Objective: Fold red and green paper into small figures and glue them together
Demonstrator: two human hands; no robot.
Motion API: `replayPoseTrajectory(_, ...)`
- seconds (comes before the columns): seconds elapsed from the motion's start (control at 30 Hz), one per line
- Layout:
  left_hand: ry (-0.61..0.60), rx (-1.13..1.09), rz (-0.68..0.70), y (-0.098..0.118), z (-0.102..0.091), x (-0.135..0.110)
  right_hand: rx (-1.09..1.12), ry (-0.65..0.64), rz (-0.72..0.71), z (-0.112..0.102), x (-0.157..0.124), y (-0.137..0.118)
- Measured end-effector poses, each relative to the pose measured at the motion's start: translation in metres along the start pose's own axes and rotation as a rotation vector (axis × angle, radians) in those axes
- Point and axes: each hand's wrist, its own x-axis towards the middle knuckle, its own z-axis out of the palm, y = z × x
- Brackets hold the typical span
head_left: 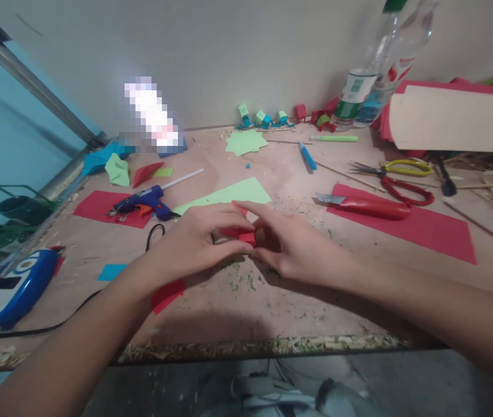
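Between my two hands is a small folded piece of red paper [247,238], held just above the table near its middle. My left hand [205,234] has its fingers closed on the paper from the left. From the right, my right hand [287,237] pinches at the same piece with thumb and fingers. Much of the paper is hidden by the fingers. Just beyond the hands lies a pale green paper strip [233,194]. A blue glue gun [142,200] rests to the left on a red paper sheet [92,207].
At right, a red-handled knife [368,205] lies on a red strip [450,240], near open scissors [396,171]. Small paper figures [263,118] line the wall beside plastic bottles [354,95]. A blue tape dispenser [33,284] and black cord [55,330] are at left.
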Motion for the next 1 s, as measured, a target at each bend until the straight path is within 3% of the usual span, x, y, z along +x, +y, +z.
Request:
replayPoseTrajectory(0.47,0.013,-0.006,0.008,0.001,-0.014,-0.003,-0.016,-0.035,0.012,-0.002,0.000,-0.001)
replayPoseTrajectory(0.7,-0.008,0.008,-0.062,0.003,-0.013,-0.003,0.018,-0.045,0.036,-0.001,0.001,0.001)
replayPoseTrajectory(1.0,0.004,-0.028,-0.049,0.003,-0.014,-0.004,0.019,-0.059,0.045,-0.002,0.001,0.001)
